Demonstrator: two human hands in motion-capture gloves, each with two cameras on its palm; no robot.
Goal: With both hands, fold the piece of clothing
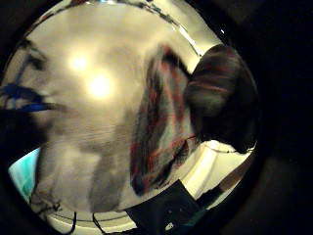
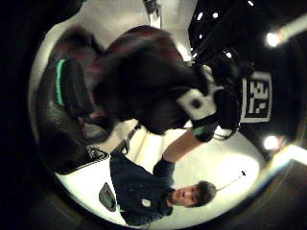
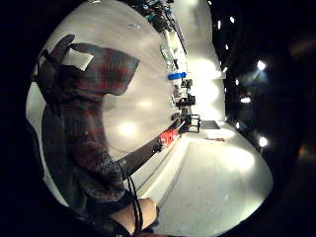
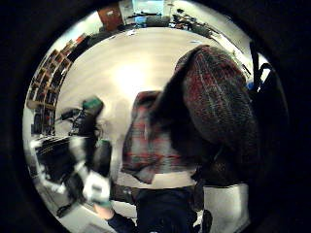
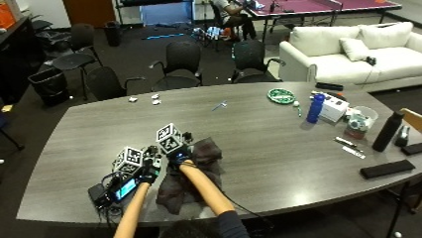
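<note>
On grey table [image 5: 277,134], rumpled plaid garment [image 5: 198,171]

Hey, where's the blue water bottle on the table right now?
In the outside view, the blue bottle stands upright at the table's far right, between the green plate and a white box.
</note>
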